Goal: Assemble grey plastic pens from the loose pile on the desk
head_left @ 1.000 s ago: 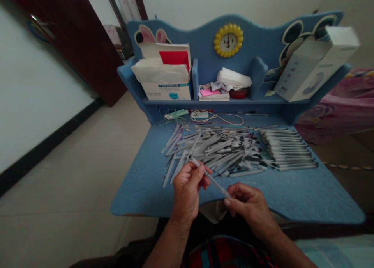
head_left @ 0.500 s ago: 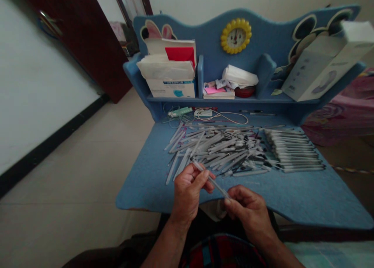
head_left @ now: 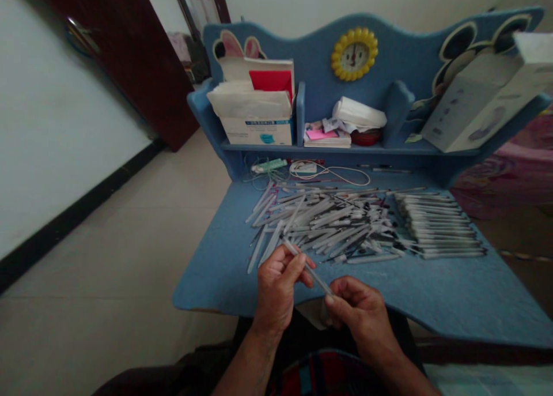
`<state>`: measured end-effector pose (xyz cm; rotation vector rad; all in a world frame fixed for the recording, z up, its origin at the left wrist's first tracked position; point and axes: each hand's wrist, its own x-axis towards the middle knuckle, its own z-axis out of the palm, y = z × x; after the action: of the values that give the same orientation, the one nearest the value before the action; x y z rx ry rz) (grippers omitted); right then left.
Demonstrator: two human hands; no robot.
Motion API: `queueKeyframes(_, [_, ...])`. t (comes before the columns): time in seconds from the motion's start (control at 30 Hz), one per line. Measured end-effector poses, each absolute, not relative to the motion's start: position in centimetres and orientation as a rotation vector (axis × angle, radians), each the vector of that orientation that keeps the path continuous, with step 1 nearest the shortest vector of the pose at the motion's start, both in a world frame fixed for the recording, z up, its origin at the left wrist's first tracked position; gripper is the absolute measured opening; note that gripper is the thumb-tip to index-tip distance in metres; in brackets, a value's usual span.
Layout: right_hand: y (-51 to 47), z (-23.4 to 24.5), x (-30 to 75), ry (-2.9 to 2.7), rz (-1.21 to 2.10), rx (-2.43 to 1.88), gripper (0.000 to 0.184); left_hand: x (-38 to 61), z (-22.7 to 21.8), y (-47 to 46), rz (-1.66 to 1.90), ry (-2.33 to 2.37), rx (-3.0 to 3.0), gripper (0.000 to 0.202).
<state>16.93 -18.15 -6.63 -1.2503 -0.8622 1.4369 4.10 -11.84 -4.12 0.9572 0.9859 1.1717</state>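
My left hand (head_left: 276,286) pinches the upper part of a clear pen barrel (head_left: 309,268) between thumb and fingers. My right hand (head_left: 360,315) is closed round the lower end of the same pen, just over the front edge of the blue desk (head_left: 453,292). Beyond my hands lies a loose heap of pen parts (head_left: 328,226) in grey and white. To the right of the heap, a neat row of finished pens (head_left: 438,232) lies side by side.
The desk has a blue back shelf (head_left: 345,148) with a box of papers (head_left: 254,116), a pink note stack (head_left: 326,136), a yellow clock (head_left: 354,53) and a white carton (head_left: 479,105). Cables (head_left: 328,171) lie under the shelf. Tiled floor and a dark door (head_left: 129,56) are at left.
My right hand has slid up the pen toward my left hand, so less of the barrel shows between them. The view has drifted slightly.
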Motion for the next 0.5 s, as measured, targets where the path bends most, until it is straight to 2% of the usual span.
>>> queueKeyframes(0.13, [-17.5,-6.4,17.8,-1.034,1.410,-1.328,0.028,4.4,-3.6,-11.6,1.148,0.997,0.975,0.012])
queueKeyframes(0.27, [-16.9,-5.6,19.6,-1.423,1.089,-1.392,0.017,4.8,-3.4,-11.3,1.167,1.026,0.932,0.013])
queueKeyframes(0.37, [-16.5,-4.8,21.0,-1.638,0.858,-1.320,0.033,4.7,-3.6,-10.7,1.114,1.042,0.790,0.016])
queueKeyframes(0.5, [-15.8,-3.5,21.9,-1.982,0.462,-1.277,0.036,4.9,-4.1,-10.2,0.864,0.996,0.536,0.019])
